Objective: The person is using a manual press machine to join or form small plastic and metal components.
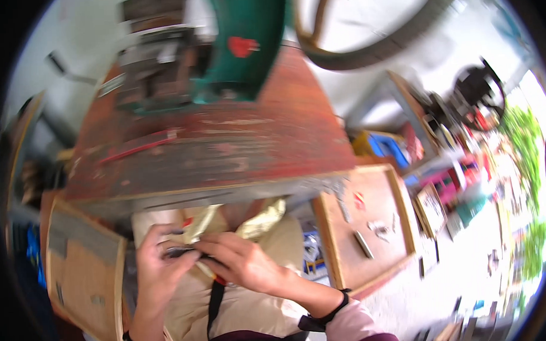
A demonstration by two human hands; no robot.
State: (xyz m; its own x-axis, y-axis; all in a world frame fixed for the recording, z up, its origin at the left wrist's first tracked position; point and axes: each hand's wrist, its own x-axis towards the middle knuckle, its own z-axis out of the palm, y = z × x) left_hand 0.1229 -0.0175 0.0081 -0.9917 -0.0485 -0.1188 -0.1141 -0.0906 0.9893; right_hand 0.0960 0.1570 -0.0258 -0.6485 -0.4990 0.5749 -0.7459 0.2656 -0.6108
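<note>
My left hand (156,262) is closed, thumb and fingers pinching a small dark metal-looking piece (178,252) above my lap. From the right, my right hand (243,260) reaches across, with its fingertips pressed against the same piece. Blur and the fingers hide most of it, so its exact kind does not show. Just below the hands hangs a black strap (216,305) with a red-orange end. Both hands are in front of the near edge of a worn red-brown bench (236,142), lower than its top.
On the bench stands a green hand press (247,45) with a large wheel (365,62). A red bar-like tool (140,145) lies near its left side. A wooden tray (373,272) with small metal parts is at right; another wooden tray (84,261) is at left.
</note>
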